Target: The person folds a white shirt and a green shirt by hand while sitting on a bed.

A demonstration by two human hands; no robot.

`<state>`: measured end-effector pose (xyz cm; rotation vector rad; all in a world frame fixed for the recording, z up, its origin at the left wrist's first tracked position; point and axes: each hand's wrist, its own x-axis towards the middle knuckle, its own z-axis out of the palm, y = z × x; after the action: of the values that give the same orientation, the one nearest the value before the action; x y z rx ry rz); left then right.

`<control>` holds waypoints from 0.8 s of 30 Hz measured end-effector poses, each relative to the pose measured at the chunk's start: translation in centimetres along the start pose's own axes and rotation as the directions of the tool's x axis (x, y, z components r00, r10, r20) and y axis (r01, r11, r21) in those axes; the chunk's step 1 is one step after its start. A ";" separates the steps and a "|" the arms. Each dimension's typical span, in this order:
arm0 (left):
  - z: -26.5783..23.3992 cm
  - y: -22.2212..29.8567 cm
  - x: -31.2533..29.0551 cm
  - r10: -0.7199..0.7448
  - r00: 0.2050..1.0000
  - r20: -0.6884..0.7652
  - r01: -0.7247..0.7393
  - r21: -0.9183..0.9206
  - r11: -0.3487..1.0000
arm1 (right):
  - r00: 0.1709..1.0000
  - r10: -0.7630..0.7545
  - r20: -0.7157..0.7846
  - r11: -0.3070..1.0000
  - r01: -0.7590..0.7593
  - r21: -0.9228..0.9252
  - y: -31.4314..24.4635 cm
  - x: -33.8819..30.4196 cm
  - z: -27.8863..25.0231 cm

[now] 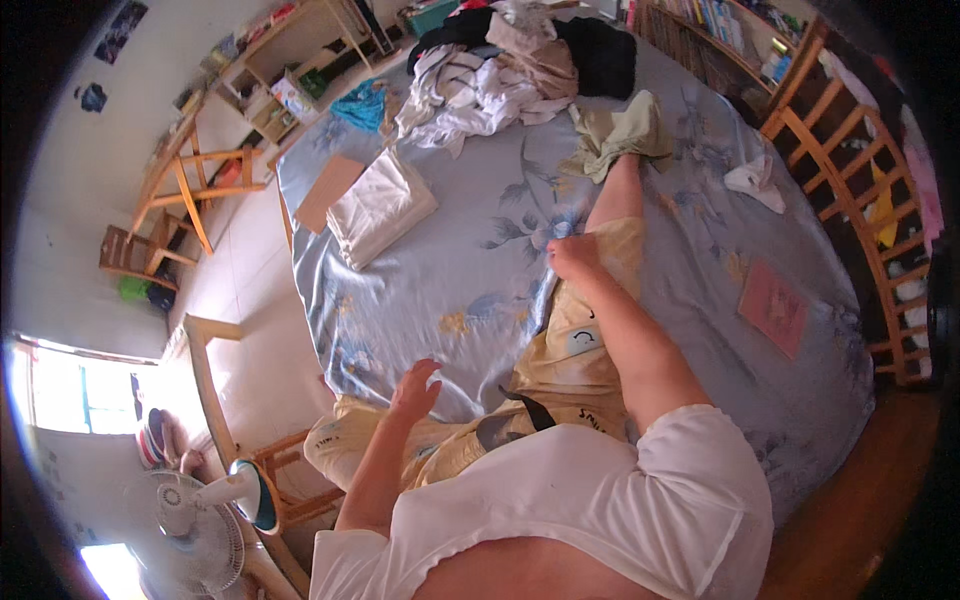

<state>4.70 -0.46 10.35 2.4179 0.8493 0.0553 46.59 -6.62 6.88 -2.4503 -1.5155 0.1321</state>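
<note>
I sit on a bed with a shiny blue-grey floral sheet [470, 260], wearing yellow printed trousers [575, 345]. My right hand [573, 257] is closed beside my outstretched leg, near the trouser hem. What its fingers hold, if anything, is hidden, though a fold of sheet runs close by it. My left hand [415, 390] hovers low over the sheet's near left edge, fingers apart, holding nothing. At the end of my leg a pale green garment [622, 135] covers my foot. A folded cream cloth [382, 208] lies on the far left part of the bed, next to a brown cardboard piece [330, 190].
Heaped clothes, white [480, 95], black [597, 55] and blue [358, 103], lie at the bed's far end. Right of my leg are a pink booklet [773, 308] and a small white cloth [755, 183]. A wooden rail [850, 200] borders the right; a fan [190, 520] stands lower left.
</note>
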 end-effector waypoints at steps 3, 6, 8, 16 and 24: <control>-1.5 1.5 1.3 -0.039 0.999 -0.008 0.039 -0.024 0.999 | 0.997 0.022 0.079 0.992 -0.031 0.122 -0.1 -0.6 -0.2; -1.5 4.7 2.3 -0.055 0.997 0.050 0.055 -0.005 0.998 | 0.996 0.083 0.029 0.944 -0.088 0.319 1.7 -0.3 0.6; -1.0 6.4 2.1 -0.050 0.989 0.136 0.060 -0.073 0.996 | 0.992 0.120 -0.037 0.889 -0.091 0.448 1.9 -0.2 0.8; 2.1 5.4 1.6 -0.053 0.915 0.400 0.081 -0.054 0.995 | 0.994 0.079 0.080 0.902 -0.106 0.418 1.3 -0.4 0.2; 7.4 0.7 2.3 -0.114 0.925 0.362 0.180 -0.153 0.972 | 0.801 0.535 0.269 0.033 -0.338 0.940 10.5 8.4 0.5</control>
<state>8.51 -3.25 4.23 2.0973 0.8161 -0.3337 59.39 -3.47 4.09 -1.5584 -0.1739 0.7530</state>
